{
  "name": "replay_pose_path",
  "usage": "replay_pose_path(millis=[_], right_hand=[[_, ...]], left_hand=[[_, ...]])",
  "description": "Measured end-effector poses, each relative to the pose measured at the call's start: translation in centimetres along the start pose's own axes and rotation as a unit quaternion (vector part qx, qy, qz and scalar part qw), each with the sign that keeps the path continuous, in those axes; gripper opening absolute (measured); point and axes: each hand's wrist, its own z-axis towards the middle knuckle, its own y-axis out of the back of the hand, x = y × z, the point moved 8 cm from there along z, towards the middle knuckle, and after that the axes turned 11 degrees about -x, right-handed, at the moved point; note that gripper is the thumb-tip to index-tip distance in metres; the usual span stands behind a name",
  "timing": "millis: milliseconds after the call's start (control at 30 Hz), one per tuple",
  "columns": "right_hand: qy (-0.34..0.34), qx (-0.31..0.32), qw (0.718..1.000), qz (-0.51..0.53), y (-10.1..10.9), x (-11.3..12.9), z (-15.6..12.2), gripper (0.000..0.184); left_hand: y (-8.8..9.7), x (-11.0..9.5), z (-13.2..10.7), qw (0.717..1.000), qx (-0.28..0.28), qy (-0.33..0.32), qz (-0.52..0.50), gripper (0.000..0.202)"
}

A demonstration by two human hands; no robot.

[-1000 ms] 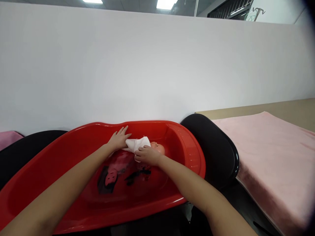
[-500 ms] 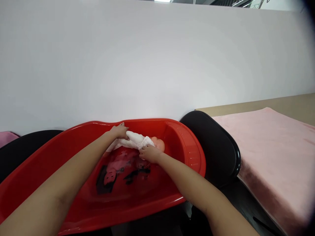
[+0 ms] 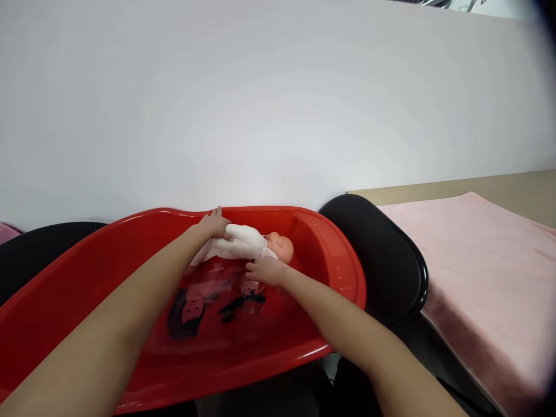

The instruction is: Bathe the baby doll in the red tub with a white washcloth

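Note:
A baby doll [image 3: 243, 242] in white clothing lies along the far side of a red plastic baby bathtub [image 3: 343, 260]. Its bare head [image 3: 282, 248] points right, turned on its side. My left hand [image 3: 216, 225] grips the lower part of the doll, thumb over the white cloth and fingers toward the far rim. At the doll's shoulder and neck, my right hand [image 3: 267, 271] holds on with curled fingers; its grip is partly hidden. Water seems to cover the tub floor, where printed cartoon figures [image 3: 193, 307] show.
A black rounded panel [image 3: 373, 255] stands against the tub's right end, another dark one [image 3: 47, 249] at the left. Farther right is a pad covered in pink plush cloth [image 3: 478, 255]. A white wall [image 3: 278, 116] rises directly behind the tub.
The doll has rolled over onto its side or front, its face turning away from view. Both hands stay on it, the right one slightly lower on the near side.

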Motion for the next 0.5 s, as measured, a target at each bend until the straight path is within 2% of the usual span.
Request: replay_pose_path(millis=[100,233,300,433,500], right_hand=[[0.033,-0.022,0.997,-0.060,1.8,0.9,0.7,0.036],[0.000,-0.073,0.989,-0.132,3.5,0.5,1.5,0.043],[-0.039,-0.061,0.990,-0.120,2.9,-0.6,1.4,0.042],[-0.090,-0.004,0.995,-0.046,-0.8,-2.7,0.4,0.026],[-0.110,-0.012,0.993,-0.030,-2.2,-3.6,-0.2,0.024]], left_hand=[[-0.1,0.2,-0.3,1.000,0.007,-0.001,-0.012,0.071],[-0.3,0.5,-1.1,1.000,-0.005,-0.001,-0.029,0.068],[-0.1,0.5,-1.5,0.999,-0.013,-0.004,-0.034,0.065],[0.1,0.6,-2.1,0.999,0.005,0.011,-0.039,0.063],[0.1,0.7,-2.2,0.998,0.022,0.025,-0.044,0.063]])
